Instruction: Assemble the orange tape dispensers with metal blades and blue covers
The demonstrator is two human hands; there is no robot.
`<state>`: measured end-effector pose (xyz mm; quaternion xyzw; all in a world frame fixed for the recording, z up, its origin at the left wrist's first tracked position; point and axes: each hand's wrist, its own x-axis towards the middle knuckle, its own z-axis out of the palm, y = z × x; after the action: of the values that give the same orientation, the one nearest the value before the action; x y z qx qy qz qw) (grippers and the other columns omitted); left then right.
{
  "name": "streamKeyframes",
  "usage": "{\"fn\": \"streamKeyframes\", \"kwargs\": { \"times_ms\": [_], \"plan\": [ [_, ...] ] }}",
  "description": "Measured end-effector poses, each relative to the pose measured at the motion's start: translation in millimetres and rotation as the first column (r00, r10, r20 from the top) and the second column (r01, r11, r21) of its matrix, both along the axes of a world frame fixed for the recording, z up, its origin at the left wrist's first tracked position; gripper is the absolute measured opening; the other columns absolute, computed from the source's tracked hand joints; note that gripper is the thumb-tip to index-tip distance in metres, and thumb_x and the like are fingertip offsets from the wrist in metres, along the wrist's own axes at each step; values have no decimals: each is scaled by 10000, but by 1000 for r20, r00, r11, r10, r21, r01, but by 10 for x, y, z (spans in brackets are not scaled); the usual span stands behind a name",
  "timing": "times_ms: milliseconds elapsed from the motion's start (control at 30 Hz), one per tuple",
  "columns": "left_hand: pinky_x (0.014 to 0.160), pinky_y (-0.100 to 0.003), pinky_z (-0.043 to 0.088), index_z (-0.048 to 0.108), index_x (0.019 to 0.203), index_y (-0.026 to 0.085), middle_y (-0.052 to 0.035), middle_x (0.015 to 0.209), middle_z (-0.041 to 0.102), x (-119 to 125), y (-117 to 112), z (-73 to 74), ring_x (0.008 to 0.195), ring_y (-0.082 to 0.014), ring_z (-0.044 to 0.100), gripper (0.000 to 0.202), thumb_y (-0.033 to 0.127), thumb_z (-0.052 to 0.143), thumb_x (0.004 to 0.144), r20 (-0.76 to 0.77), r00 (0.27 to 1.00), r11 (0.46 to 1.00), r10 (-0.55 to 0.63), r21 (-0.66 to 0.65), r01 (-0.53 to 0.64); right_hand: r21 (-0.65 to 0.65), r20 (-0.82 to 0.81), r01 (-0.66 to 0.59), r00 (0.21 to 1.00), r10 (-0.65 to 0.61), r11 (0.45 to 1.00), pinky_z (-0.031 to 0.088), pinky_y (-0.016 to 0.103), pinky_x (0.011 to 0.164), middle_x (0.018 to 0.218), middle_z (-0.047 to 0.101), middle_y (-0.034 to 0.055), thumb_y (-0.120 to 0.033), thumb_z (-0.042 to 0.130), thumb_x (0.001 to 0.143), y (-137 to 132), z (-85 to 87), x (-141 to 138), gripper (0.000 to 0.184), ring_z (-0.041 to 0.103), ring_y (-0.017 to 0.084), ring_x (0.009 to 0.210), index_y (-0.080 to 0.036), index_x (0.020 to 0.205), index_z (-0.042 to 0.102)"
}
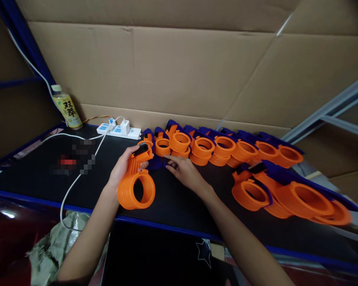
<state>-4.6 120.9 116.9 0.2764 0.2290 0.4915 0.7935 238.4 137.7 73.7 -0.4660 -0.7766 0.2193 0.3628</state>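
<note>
My left hand [119, 169] is closed around an orange plastic tape dispenser [136, 190], raised over the front of the table, its round ring hanging down and a black roller-like piece at its top. To its right, my right hand [183, 171] is low over the black tabletop, with the index finger reaching left and the thumb apart from it. A dark blue plastic part [157, 163] shows between the two hands; whether the right fingertips touch it I cannot tell. Just behind my hands runs a row of orange and blue tape dispensers [203, 147], some stacked.
More dispensers [253, 194] lie at the right. A white power strip [119, 130] with plugs and a trailing white cable [74, 182] is at the back left, beside a yellow-labelled bottle [67, 109]. Cardboard [167, 67] walls the back. A woven sack [56, 246] sits below the front edge.
</note>
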Motion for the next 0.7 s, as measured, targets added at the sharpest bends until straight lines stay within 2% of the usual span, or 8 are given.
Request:
{"fn": "streamKeyframes", "kwargs": {
  "times_ms": [67,100,233,367,500,700],
  "plan": [
    [402,-183,424,676,1003,144,-45,783,703,10,-9,6,433,-66,488,253,358,626,877,-5,1000,1000,20,6,-20,-48,-118,28,992,-34,998,596,332,692,887,751,66,-306,703,878,21,0,-3,280,682,174,727,-207,1134,759],
    [404,-182,425,676,993,144,-41,756,695,22,-17,9,437,-71,498,252,361,631,875,-16,999,999,35,6,-35,-76,-183,31,982,-45,997,604,326,649,876,749,71,-360,697,882,24,10,-12,280,685,176,719,-188,1094,761],
    [455,-199,485,672,937,132,0,563,589,127,-66,-12,441,-102,533,298,418,668,855,-157,984,997,79,-8,-81,-175,-415,-30,909,-46,984,637,325,599,935,752,75,-479,695,874,-29,110,-77,437,718,185,763,-167,1181,702],
    [468,-208,498,615,893,169,59,491,516,263,-115,-79,377,-71,444,286,411,746,812,-203,965,986,166,31,-163,-202,-558,-58,827,-66,978,648,310,629,991,748,64,-470,741,843,-139,206,-186,462,705,153,753,-192,1209,684],
    [499,-248,531,578,928,194,36,514,577,311,-136,-119,390,-93,489,292,401,752,819,-229,967,994,112,20,-111,-203,-628,-83,775,-65,976,658,308,681,1029,736,46,-413,801,798,-237,249,-292,454,687,139,783,-218,1196,705],
    [469,-222,485,592,925,184,21,509,578,289,-109,-124,393,-97,499,296,415,745,822,-235,966,994,105,26,-102,-199,-680,-258,731,56,945,661,362,821,1068,719,31,-299,820,791,-300,296,-298,444,657,140,869,-257,1221,718]
  ]
}}
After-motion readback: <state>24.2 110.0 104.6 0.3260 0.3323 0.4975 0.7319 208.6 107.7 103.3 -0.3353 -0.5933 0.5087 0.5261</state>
